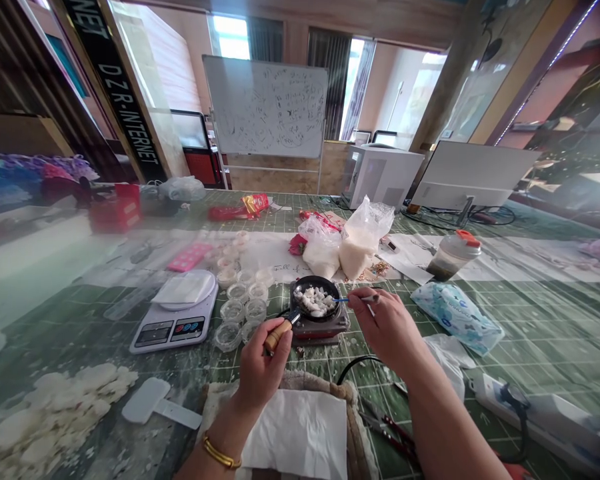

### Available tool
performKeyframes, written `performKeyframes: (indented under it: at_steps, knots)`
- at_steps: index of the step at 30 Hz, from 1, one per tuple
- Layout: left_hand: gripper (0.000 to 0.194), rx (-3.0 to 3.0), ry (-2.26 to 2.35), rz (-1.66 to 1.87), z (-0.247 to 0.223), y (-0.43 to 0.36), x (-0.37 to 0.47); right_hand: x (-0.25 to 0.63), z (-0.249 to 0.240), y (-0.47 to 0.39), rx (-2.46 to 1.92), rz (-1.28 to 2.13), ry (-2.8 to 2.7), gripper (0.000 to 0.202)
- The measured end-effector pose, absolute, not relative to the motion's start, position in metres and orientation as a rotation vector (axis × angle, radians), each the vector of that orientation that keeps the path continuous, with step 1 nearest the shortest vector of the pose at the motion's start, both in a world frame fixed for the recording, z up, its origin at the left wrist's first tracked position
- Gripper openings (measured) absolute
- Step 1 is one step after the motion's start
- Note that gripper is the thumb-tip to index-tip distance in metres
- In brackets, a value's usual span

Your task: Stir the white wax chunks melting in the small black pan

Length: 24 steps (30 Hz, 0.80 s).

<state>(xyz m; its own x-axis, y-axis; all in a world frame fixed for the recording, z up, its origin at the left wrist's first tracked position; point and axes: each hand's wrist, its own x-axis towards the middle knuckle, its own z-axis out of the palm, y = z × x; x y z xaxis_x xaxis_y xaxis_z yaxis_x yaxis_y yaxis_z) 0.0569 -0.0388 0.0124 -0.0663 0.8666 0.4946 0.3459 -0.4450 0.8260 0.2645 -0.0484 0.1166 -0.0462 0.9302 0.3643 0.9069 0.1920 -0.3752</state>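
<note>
My left hand (263,367) is wrapped round the wooden handle (278,335) of a small black pan (300,285). White chunks (316,301) lie in the pan, which rests on a small hot plate (320,329). From the right, my right hand (380,327) pinches a thin stick (341,300) with a blue part, its tip at the pan's right edge near the chunks. Several clear round cups (233,310) stand left of the pan, beside a white kitchen scale (176,313) with a white sheet on top.
Bags of white granules (359,248) stand behind the pan. At the right are a shaker bottle (454,255), a wipes pack (457,317) and a power strip (545,413). White flakes (55,413) and a scraper (147,400) lie front left; a cloth (300,433) and scissors (393,430) lie in front.
</note>
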Motion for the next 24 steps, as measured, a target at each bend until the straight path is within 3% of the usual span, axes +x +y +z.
performKeyframes:
  at_steps: [24]
  knots:
    - [0.021, 1.770, 1.331, 1.528, 0.0169, -0.0413, 0.0574, 0.2592, 0.1177, -0.0514, -1.638, 0.127, -1.985, 0.026]
